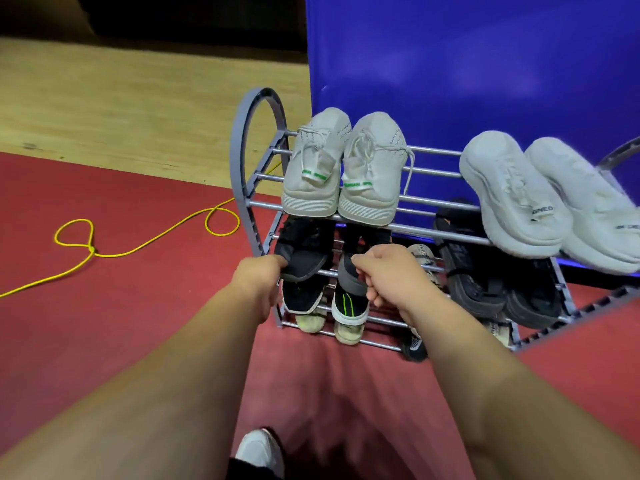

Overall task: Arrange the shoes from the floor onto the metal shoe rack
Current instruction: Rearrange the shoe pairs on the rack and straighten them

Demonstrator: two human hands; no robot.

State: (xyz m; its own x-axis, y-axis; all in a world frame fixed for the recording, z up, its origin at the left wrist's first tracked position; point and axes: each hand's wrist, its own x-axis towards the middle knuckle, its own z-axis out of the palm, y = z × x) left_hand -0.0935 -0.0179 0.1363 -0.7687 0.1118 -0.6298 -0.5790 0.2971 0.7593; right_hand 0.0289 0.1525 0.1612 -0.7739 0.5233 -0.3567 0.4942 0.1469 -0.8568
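Arms (166,368) reached forward; the left hand (258,277) gripped a black shoe (303,252) by the heel. The right hand (381,271) pinched its mate (348,277), probably to seat both toes-in on the rack's (242,140) middle tier, under the white pair (311,174).

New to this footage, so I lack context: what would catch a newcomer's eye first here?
Two pairs of white sneakers sit on the top tier of the metal shoe rack, before a blue panel. The left hand and right hand each grip a black shoe at the tier below. A yellow cord loops across the red floor at left.
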